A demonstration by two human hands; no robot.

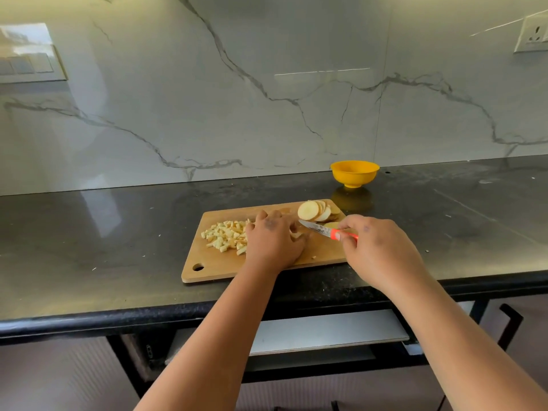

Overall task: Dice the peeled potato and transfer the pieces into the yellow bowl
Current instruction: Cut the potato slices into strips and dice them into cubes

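Observation:
A wooden cutting board [207, 266] lies on the dark counter. A heap of diced potato pieces [225, 234] sits on its left part, and a fan of round potato slices [315, 210] rests at its far right corner. My left hand [271, 240] lies over the middle of the board with fingers curled down onto potato pieces that it mostly hides. My right hand [376, 247] grips the orange handle of a small knife [318, 228], whose blade points left toward my left hand. The yellow bowl [354, 173] stands beyond the board near the wall; its inside is not visible.
The black counter [103, 247] stretches left and right of the board, with small crumbs scattered on it. A marble backsplash rises behind. A wall socket [532, 35] is at the upper right. An open drawer [326, 330] juts out below the counter's front edge.

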